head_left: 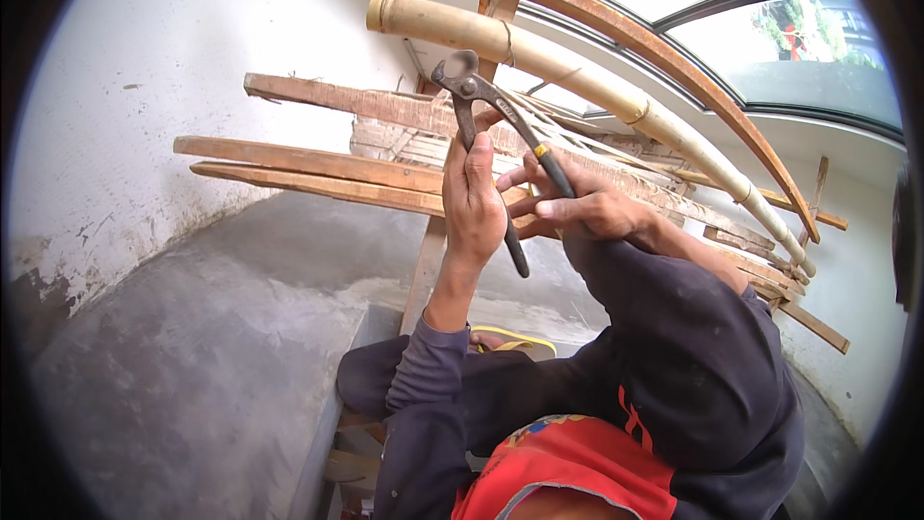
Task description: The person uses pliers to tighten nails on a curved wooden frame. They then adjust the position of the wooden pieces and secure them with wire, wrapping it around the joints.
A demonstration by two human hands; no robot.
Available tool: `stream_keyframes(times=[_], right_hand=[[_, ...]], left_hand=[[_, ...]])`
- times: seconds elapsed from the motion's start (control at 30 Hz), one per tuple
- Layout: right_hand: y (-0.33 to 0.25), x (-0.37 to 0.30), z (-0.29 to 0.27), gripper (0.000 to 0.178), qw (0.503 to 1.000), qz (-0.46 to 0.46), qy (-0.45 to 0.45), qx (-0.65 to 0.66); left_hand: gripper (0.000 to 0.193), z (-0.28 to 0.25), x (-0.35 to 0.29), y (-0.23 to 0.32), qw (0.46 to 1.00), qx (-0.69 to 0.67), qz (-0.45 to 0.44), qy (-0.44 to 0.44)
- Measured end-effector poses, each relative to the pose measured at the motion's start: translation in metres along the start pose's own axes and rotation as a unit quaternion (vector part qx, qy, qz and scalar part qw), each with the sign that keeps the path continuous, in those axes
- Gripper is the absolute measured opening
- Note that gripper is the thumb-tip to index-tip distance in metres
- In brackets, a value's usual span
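Observation:
A pair of end-cutting pincers (466, 87) is raised in front of me, jaws upward. Its dark handles are spread, and one has a yellow band. My left hand (472, 202) is closed around the left handle, whose lower end sticks out below the palm. The other handle lies against my right hand (592, 200), which grips it with bent fingers, partly hidden behind the handle and my left hand. Both hands are close together at the tool. Whether the jaws hold anything thin, I cannot make out.
Behind the pincers, a wooden rack carries a long bamboo pole (587, 77), a curved wooden beam (616, 19) and several rough planks (318, 170). A white wall (173, 67) rises at left above the grey concrete floor (192, 327). My sandal (515, 342) shows below my hands. Windows (799, 53) stand upper right.

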State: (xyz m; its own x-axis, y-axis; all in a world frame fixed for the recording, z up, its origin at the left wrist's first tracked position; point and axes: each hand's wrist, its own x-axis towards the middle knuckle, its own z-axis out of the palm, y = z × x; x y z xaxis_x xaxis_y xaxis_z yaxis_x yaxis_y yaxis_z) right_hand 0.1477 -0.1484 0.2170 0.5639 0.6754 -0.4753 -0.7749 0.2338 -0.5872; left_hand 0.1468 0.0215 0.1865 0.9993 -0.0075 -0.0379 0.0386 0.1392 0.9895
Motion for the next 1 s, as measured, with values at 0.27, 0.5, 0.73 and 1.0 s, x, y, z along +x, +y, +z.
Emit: stream_keyframes(times=[0.27, 0.5, 0.73, 1.0], right_hand=[[-0.022, 0.003, -0.006, 0.041, 0.998, 0.022, -0.023, -0.046], [-0.024, -0.026, -0.07, 0.041, 0.877, 0.05, 0.277, -0.389], [-0.014, 0.013, -0.085, 0.037, 0.904, 0.128, 0.297, -0.281], [-0.015, 0.039, -0.069, 0.053, 0.939, 0.125, 0.281, -0.155]], left_hand=[[0.045, -0.007, 0.028, 0.003, 0.991, 0.109, -0.042, -0.059], [0.039, -0.01, 0.083, -0.059, 0.932, 0.356, 0.016, -0.071], [0.048, 0.018, 0.117, -0.128, 0.893, 0.445, 0.033, -0.054], [0.034, 0.023, 0.123, -0.135, 0.913, 0.408, -0.008, -0.021]])
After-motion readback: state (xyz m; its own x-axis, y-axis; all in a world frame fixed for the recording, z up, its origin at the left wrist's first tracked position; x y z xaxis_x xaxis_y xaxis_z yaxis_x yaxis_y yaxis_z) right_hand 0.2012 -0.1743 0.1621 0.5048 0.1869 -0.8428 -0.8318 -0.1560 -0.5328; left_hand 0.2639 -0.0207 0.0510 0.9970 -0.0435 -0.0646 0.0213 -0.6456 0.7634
